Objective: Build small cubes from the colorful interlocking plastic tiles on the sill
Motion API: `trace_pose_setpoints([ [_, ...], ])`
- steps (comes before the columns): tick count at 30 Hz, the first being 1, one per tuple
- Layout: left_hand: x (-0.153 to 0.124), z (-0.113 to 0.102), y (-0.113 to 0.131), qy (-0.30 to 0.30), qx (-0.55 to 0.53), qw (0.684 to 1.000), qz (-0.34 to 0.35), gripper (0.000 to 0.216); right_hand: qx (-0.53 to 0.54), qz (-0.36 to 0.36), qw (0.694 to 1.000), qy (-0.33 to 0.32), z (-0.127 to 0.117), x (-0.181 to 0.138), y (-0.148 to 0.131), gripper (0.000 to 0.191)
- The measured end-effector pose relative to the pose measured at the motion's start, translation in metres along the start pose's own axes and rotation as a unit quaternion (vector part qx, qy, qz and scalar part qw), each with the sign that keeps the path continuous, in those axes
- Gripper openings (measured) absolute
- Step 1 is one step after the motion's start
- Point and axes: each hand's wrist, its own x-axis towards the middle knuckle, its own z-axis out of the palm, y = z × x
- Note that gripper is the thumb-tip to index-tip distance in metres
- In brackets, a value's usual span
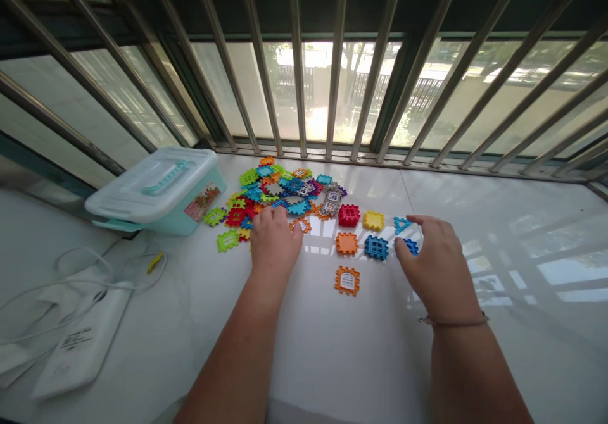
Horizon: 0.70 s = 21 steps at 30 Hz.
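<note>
1. Left hand (275, 242) curled, fingertips on the edge of the heap of plastic building tiles (270, 190); any pinch is hidden.
2. Most tiles remain heaped; a red tile (349, 215) and others lie apart, right of the heap.
3. Right hand (434, 266) spread around a blue tile (408, 245), right of the heap.

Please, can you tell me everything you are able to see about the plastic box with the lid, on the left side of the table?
The plastic storage box has a pale turquoise tub with a closed white lid on top. A turquoise handle lies flat across the lid, and a colourful printed label sits on the front wall. All looks like smooth plastic. The box stands on the white surface, left of the interlocking plastic tiles. Whether a tile touches it cannot be told.
</note>
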Motion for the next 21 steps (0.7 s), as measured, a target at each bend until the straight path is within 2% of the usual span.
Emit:
trace_pose_setpoints([
  [3, 0.001, -0.006, -0.006, -0.017, 0.027, 0.998, -0.06, 0.046, 0.062, -0.017, 0.997, 0.041, 0.005, -0.003, -0.029, 0.031],
  [6, 0.003, -0.008, -0.011, -0.053, 0.034, 0.994, -0.092, 0.058, 0.11, -0.046, 0.992, 0.039, 0.015, -0.008, -0.051, 0.024],
  [14, 0.003, -0.014, -0.01, -0.094, 0.039, 0.993, -0.068, 0.054, 0.17, -0.087, 0.981, 0.031, 0.026, -0.013, -0.064, 0.016],
  [21, 0.004, -0.004, -0.012, -0.077, 0.045, 0.995, -0.039, 0.05, 0.245, -0.119, 0.962, -0.029, 0.03, -0.022, -0.079, 0.011],
])
